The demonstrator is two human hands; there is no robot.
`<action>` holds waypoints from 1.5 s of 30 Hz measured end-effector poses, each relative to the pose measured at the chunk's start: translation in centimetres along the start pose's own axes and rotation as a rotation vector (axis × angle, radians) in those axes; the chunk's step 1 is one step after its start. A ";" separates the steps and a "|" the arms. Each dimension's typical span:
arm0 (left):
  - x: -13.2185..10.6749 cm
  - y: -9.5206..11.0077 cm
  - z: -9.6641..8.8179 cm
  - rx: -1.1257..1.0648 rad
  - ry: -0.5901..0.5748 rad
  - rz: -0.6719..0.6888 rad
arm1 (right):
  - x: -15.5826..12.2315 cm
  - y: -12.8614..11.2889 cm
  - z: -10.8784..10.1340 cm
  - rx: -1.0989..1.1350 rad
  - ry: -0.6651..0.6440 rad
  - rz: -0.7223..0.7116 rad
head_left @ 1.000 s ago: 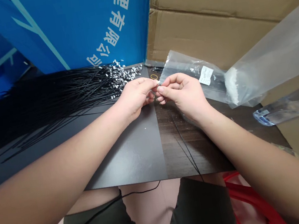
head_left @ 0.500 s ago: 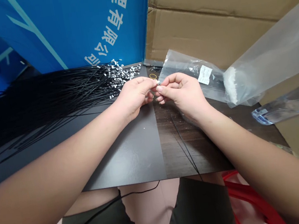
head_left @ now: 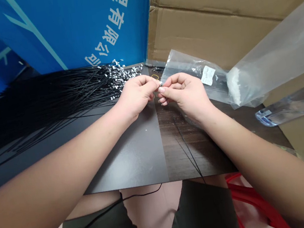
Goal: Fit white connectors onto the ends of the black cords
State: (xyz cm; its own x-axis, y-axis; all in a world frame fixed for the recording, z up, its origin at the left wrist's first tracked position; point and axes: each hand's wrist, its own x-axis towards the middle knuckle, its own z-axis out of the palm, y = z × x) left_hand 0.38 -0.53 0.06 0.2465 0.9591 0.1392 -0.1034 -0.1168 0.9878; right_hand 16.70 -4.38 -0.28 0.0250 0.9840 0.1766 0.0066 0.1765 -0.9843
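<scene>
My left hand [head_left: 140, 94] is closed in a pinch, thumb and forefinger around a small white connector [head_left: 160, 83] that barely shows. Touching it fingertip to fingertip, my right hand [head_left: 187, 91] also pinches, on what looks like the end of a thin black wire [head_left: 186, 145]. The wire runs down below this hand and over the table's front edge, beside its shadow or reflection. The join between the fingertips is mostly covered. Just behind and left of my left hand lie white connector ends [head_left: 117, 75] on a large bundle of black wires [head_left: 51, 92].
A clear plastic bag [head_left: 173, 67] with a white label lies behind my right hand. Next to it is another clear bag holding white bits [head_left: 234, 86]. A yellow ring [head_left: 155, 77] lies near my fingertips. Cardboard [head_left: 212, 17] and a blue panel [head_left: 70, 27] stand behind the table.
Both hands keep their pinch at almost the same spot. My left fingers have shifted very slightly, and the view has moved a little.
</scene>
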 end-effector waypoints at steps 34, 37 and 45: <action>0.2 0.1 -0.3 0.016 -0.027 -0.021 | 0.1 0.1 -0.1 0.040 -0.054 -0.039; 0.2 0.1 -0.3 0.028 -0.033 -0.009 | 0.1 0.2 -0.1 0.040 -0.057 -0.042; 0.1 0.2 -0.2 0.005 -0.030 -0.008 | 0.1 -0.1 0.0 0.045 -0.049 0.043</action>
State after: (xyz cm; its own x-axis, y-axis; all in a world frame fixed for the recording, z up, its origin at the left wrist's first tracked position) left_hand 0.23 -0.39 0.22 0.2757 0.9520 0.1333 -0.0963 -0.1106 0.9892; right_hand 16.75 -4.30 -0.13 -0.0249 0.9906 0.1347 -0.0387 0.1336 -0.9903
